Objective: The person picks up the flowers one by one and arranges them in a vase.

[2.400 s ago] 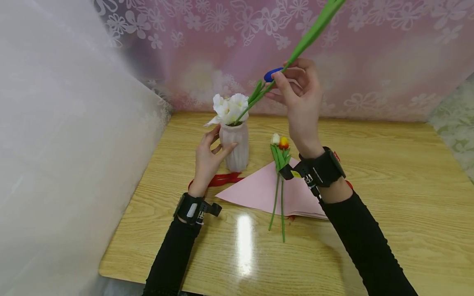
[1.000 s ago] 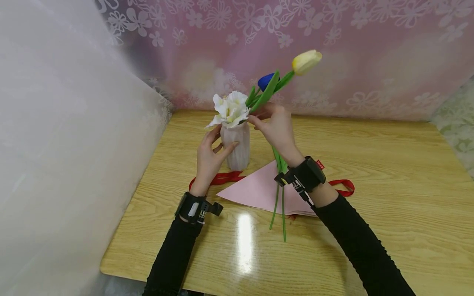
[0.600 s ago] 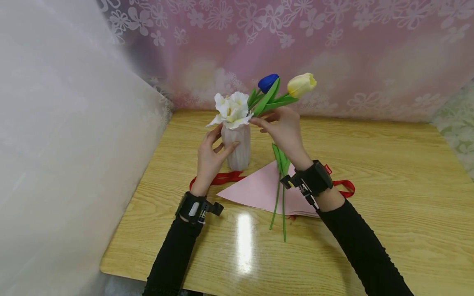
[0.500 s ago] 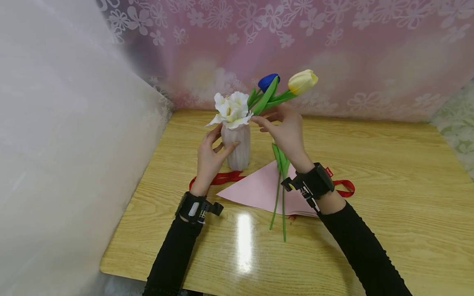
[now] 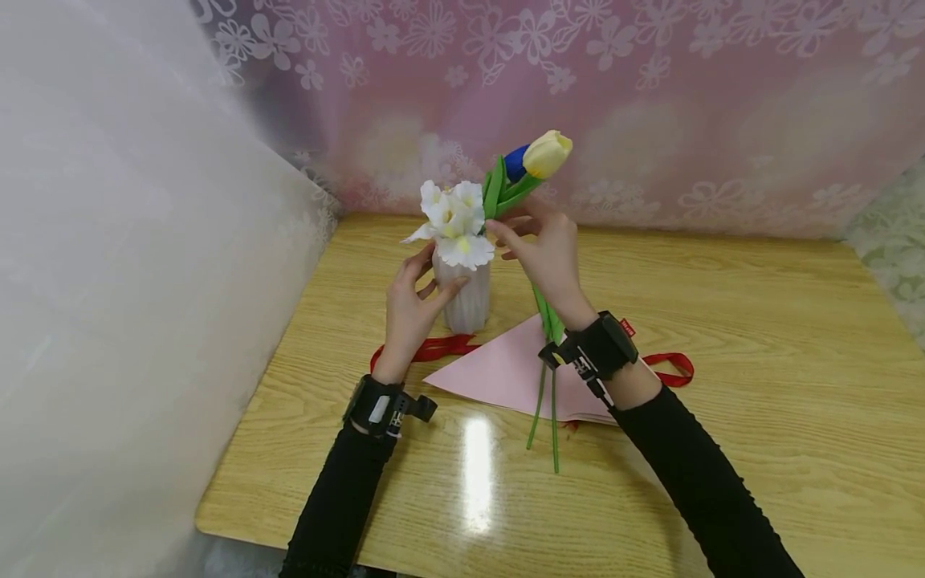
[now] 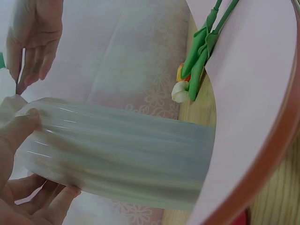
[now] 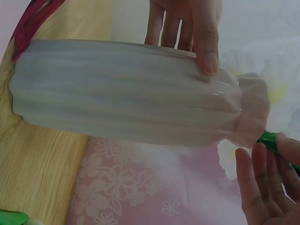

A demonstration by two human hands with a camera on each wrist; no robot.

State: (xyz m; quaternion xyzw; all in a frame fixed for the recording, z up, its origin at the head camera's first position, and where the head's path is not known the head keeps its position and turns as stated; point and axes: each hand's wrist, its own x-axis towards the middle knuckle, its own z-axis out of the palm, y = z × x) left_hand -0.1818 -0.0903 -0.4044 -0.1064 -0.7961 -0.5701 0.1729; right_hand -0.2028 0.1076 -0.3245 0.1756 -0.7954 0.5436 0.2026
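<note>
A ribbed whitish vase [image 5: 470, 301] stands upright on the table. My left hand [image 5: 413, 309] holds its upper part, thumb on the near side, as the left wrist view also shows. White flowers [image 5: 455, 217] and a blue tulip [image 5: 515, 164] rise from its mouth. At the right of the rim, my right hand [image 5: 545, 253] pinches the green stem of a pale yellow tulip [image 5: 548, 154], whose head leans right in front of the blue one. In the right wrist view, thumb and finger meet at the green stem [image 7: 268, 140] beside the vase mouth. The stem ends inside the vase are hidden.
Pink wrapping paper [image 5: 499, 373] lies on the wooden table [image 5: 759, 337], with two tulips' green stems [image 5: 554, 417] across it. The left wrist view shows their white head [image 6: 180, 92] and an orange-yellow one. Red ribbon [image 5: 441, 347] lies behind the paper. A pink curtain [image 5: 650, 144] hangs behind.
The yellow tulip has come down from high above to the vase mouth, then swung left against the blue tulip. The white flowers have tipped forward. My left hand stays on the vase.
</note>
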